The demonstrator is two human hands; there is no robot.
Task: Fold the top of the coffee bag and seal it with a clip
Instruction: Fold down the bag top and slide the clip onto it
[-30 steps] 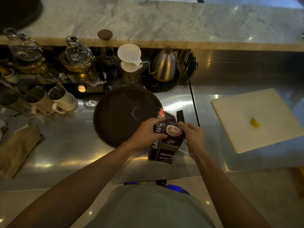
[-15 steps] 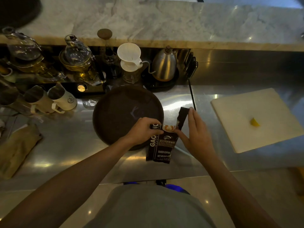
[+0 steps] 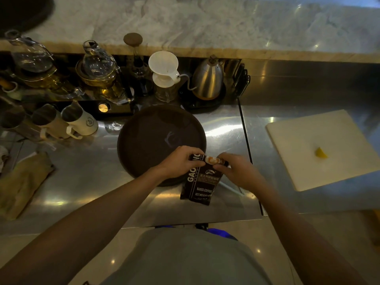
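A black coffee bag [image 3: 202, 183] with white lettering stands on the steel counter, just in front of a round dark tray [image 3: 152, 138]. Its top is rolled down into a narrow band. My left hand [image 3: 178, 161] pinches the left end of that folded band. My right hand [image 3: 236, 168] pinches the right end. I cannot see a clip in this frame; my hands cover the spot beside the bag.
A white cutting board [image 3: 320, 149] with a yellow lemon wedge [image 3: 321, 153] lies to the right. Behind the tray stand a steel gooseneck kettle [image 3: 207, 79], a white dripper [image 3: 164, 68], glass teapots [image 3: 98, 68] and milk pitchers [image 3: 80, 122]. A cloth [image 3: 22, 184] lies at the left.
The bag's top went from standing up to folded down in a tight band. My right hand, open beside a dark strip half a second ago, now grips the fold's right end.
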